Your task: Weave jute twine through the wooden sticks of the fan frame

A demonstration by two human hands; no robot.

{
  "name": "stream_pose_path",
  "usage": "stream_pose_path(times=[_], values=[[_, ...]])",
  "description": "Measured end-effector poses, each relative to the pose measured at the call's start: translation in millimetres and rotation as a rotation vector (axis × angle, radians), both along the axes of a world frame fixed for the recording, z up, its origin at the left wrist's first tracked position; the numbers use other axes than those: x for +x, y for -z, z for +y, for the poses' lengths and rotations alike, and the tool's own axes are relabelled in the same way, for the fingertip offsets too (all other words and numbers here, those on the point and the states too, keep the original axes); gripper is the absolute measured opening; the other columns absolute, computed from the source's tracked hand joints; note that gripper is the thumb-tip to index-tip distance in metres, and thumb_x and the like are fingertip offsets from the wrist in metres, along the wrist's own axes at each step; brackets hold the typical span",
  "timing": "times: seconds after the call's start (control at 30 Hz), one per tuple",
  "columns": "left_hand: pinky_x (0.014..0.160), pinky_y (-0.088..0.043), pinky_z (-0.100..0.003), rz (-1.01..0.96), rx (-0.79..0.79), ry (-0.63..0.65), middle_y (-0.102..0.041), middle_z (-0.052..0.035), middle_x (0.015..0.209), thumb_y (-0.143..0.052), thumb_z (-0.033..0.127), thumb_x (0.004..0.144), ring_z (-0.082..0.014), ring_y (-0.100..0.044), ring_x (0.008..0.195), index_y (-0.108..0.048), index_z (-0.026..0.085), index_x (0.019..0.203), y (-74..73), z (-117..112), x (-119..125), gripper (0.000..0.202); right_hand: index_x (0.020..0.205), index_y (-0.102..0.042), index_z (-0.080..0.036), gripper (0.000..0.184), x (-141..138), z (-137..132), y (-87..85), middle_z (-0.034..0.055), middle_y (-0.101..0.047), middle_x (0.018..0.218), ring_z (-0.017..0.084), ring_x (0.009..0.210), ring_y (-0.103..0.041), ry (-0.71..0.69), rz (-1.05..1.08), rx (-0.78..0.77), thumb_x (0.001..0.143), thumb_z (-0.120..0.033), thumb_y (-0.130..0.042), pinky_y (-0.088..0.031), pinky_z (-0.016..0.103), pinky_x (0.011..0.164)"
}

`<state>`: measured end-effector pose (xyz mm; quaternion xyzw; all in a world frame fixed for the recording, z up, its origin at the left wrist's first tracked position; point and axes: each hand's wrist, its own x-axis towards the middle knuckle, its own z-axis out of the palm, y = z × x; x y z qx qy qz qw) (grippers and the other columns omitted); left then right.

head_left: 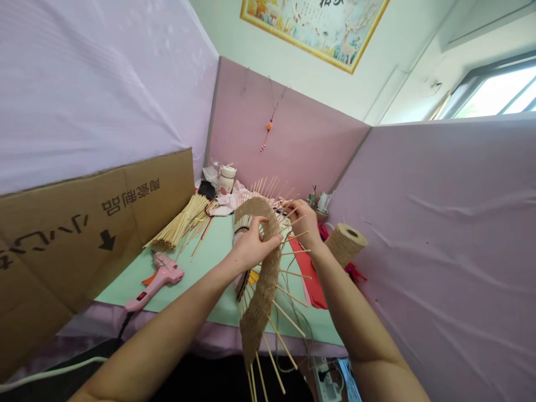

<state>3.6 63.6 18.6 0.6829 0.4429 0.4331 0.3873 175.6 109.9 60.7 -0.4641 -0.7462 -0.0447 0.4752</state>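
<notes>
A curved band of brown woven twine [262, 285], with thin wooden sticks [288, 318] jutting from its edge, stands over the table. My left hand [253, 245] grips the band near its upper part, thumb on the outer face and fingers over the far side. To its right, my right hand [304, 220] is at the stick ends with its fingertips pinched together; what lies between them is too small to make out. Loose twine [309, 329] hangs in loops below the sticks on the right.
A pink glue gun [154, 282] lies at the left by a bundle of sticks [176, 223] and a cardboard sheet [96, 223]. A twine spool [345, 244] and red sheet [312, 273] are at the right. A white jar [226, 180] stands behind. Partitions enclose the green tabletop [205, 290].
</notes>
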Motion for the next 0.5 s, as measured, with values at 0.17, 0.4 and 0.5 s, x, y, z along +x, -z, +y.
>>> stream_pose_path(times=[0.17, 0.4, 0.5], values=[[0.06, -0.042, -0.026, 0.019, 0.001, 0.009, -0.055, 0.005, 0.064, -0.06, 0.058, 0.078, -0.0169, -0.056, 0.06, -0.045, 0.021, 0.128, -3.5, -3.7, -1.5, 0.064, 0.075, -0.053, -0.022, 0.01, -28.8, 24.1, 25.7, 0.0024, -0.058, 0.076, 0.018, 0.074, -0.053, 0.009, 0.244, -0.108, 0.083, -0.027, -0.049, -0.044, 0.033, 0.074], [0.079, -0.047, -0.035, 0.119, 0.099, -0.006, -0.065, -0.0063, 0.094, -0.05, 0.065, 0.084, -0.0224, -0.062, 0.083, -0.052, 0.023, 0.132, -7.1, -9.0, -19.4, 0.064, 0.079, -0.049, -0.022, 0.021, -43.4, 27.1, 37.2, -0.0028, -0.053, 0.065, 0.014, 0.059, -0.05, -0.226, 0.595, -0.314, 0.08, -0.043, -0.054, -0.043, 0.026, 0.057], [0.088, -0.047, -0.04, 0.184, 0.159, -0.044, -0.057, -0.0107, 0.116, -0.055, 0.066, 0.079, -0.0232, -0.061, 0.09, -0.06, 0.023, 0.124, -12.2, -4.1, -26.2, 0.063, 0.078, -0.049, -0.022, 0.026, -45.1, 27.0, 39.9, -0.0039, -0.052, 0.065, 0.012, 0.055, -0.047, -0.323, 0.671, -0.337, 0.073, -0.045, -0.059, -0.041, 0.025, 0.054]])
